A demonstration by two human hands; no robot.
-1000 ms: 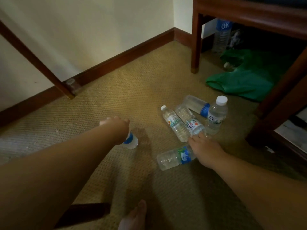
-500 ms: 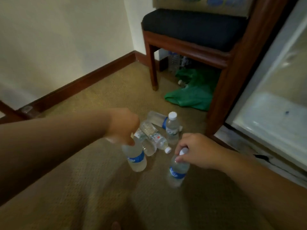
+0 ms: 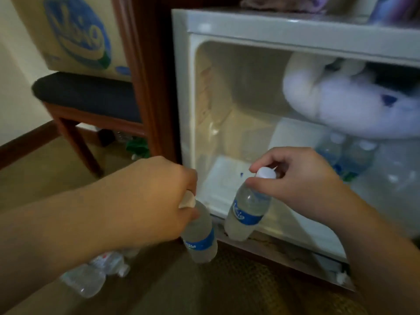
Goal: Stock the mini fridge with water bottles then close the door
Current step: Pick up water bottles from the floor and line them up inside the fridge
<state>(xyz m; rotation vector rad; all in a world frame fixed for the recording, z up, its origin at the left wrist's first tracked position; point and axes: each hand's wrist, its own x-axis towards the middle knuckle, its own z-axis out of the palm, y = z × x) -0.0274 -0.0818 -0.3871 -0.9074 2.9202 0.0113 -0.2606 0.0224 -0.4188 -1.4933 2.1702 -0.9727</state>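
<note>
Fingers of the left hand point(image 3: 156, 198) are curled round the neck of a blue-labelled water bottle point(image 3: 200, 237), held upright before the open mini fridge point(image 3: 261, 32); a second bottle point(image 3: 246, 214) is pinched at its white cap by the right hand point(image 3: 295, 178), at the front edge of the fridge floor. More bottles point(image 3: 347, 155) are seen inside at the right, others point(image 3: 91, 276) lying on the carpet point(image 3: 238, 287)

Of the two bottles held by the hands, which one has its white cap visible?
The bottle in the right hand: this right bottle shows its white cap between the fingertips. The left hand covers the left bottle cap.
</note>
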